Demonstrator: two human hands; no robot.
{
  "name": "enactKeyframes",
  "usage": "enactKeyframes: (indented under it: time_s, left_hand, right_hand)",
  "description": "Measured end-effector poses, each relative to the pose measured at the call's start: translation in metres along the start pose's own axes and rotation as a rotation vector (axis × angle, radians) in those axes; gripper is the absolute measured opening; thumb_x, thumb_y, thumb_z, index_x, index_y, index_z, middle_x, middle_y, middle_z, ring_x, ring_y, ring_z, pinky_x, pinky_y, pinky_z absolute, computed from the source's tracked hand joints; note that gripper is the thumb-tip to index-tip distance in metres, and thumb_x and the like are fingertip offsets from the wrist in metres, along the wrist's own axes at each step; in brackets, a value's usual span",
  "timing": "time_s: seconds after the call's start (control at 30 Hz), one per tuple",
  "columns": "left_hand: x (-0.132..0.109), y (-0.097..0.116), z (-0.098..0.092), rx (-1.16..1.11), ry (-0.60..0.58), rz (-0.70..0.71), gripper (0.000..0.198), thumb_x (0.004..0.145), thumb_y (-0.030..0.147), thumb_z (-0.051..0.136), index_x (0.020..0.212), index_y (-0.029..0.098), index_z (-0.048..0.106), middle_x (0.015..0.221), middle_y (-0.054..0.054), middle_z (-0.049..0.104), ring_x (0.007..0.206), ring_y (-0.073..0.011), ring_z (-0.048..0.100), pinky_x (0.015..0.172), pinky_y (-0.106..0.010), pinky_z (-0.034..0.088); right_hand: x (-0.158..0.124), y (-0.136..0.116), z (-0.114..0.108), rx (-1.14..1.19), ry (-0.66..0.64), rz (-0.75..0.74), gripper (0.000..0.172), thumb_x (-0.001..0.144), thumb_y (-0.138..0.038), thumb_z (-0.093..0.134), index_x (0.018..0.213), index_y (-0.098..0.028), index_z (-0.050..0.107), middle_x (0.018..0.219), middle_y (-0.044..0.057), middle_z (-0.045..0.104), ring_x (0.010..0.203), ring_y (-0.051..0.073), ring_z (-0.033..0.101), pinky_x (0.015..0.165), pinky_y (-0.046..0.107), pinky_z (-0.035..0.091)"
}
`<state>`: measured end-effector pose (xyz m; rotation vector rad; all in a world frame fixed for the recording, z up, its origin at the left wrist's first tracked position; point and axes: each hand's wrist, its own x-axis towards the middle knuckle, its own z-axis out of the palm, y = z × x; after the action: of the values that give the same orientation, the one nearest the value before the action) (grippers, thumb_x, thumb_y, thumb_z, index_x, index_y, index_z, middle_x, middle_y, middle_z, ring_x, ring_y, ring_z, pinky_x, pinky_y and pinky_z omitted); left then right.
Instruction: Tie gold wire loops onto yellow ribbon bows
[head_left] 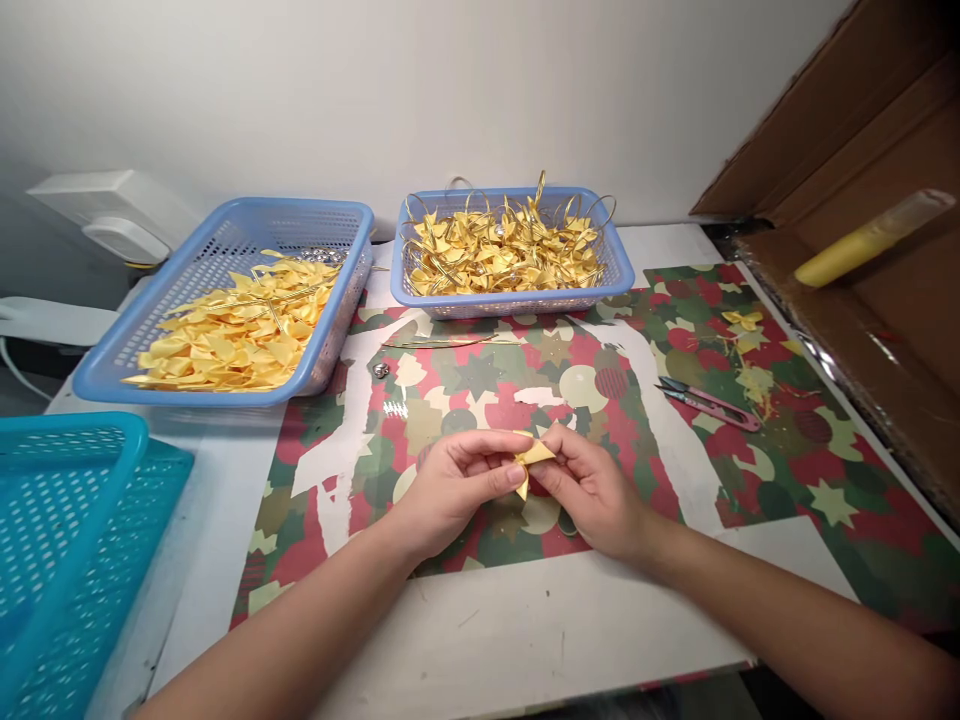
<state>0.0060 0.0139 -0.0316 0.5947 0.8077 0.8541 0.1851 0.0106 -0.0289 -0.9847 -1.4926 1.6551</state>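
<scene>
Head view: nearer than the smaller blue basket (514, 302), the left hand (457, 485) pinches a yellow ribbon bow (538, 454), the right hand (596, 490) its edge; probably light, soft, slippery, best held mid-bow.

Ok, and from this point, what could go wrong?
The small yellow ribbon bow is held only at the fingers of the left hand and right hand, so it might slip or lose its shape. The silver ball lies loose on the patterned sheet and could roll if brushed. The pink-handled snips lie with their tips toward the sheet's middle, so a careless rightward reach might meet them.
</scene>
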Motion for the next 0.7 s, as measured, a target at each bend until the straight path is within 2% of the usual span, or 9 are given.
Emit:
enactKeyframes:
  time_s: [0.13,0.3,0.43,0.63,0.7]
  left_hand:
    - [-0.0002,-0.001,0.0005,0.008,-0.003,0.041,0.026,0.065,0.024,0.087,0.09,0.023,0.078,0.085,-0.002,0.075,0.074,-0.0112,0.066,0.071,-0.023,0.054]
    - [-0.0011,0.0031,0.0017,-0.012,0.009,0.037,0.025,0.062,0.026,0.089,0.085,0.021,0.079,0.078,-0.002,0.073,0.067,-0.0104,0.063,0.066,-0.023,0.051]
    - [-0.0017,0.0047,0.0004,-0.019,0.022,0.061,0.022,0.065,0.028,0.087,0.085,0.023,0.08,0.067,0.0,0.069,0.063,-0.0087,0.059,0.063,-0.019,0.048]
    - [-0.0017,0.0022,0.0001,0.104,0.036,0.134,0.025,0.07,0.028,0.084,0.094,0.023,0.079,0.076,-0.002,0.07,0.068,-0.01,0.06,0.067,-0.021,0.05]
    - [-0.0021,0.0028,0.002,0.17,0.06,0.185,0.026,0.073,0.026,0.082,0.098,0.021,0.078,0.077,-0.003,0.07,0.069,-0.0114,0.06,0.068,-0.024,0.051]
  right_hand:
    - [0.0006,0.001,0.0003,0.016,-0.013,-0.021,0.025,0.098,-0.039,0.046,0.081,-0.02,0.044,0.07,-0.003,0.046,0.059,0.009,0.036,0.054,0.022,0.031]
    - [-0.0013,0.0031,-0.0023,0.013,-0.024,0.018,0.026,0.097,-0.041,0.048,0.081,-0.02,0.044,0.068,-0.004,0.04,0.058,0.009,0.032,0.053,0.023,0.028]
    - [-0.0033,0.0032,-0.0043,-0.011,-0.049,0.013,0.019,0.098,-0.038,0.045,0.092,-0.021,0.051,0.075,-0.001,0.048,0.064,0.011,0.04,0.058,0.024,0.034]
    - [-0.0026,0.0066,-0.0007,-0.121,0.022,-0.056,0.016,0.099,-0.031,0.043,0.093,-0.022,0.055,0.075,0.0,0.054,0.067,0.013,0.05,0.061,0.026,0.041]
    - [-0.001,0.0022,-0.0021,-0.286,0.138,-0.158,0.012,0.097,-0.027,0.047,0.093,-0.023,0.058,0.079,0.002,0.059,0.076,0.016,0.056,0.067,0.029,0.046]
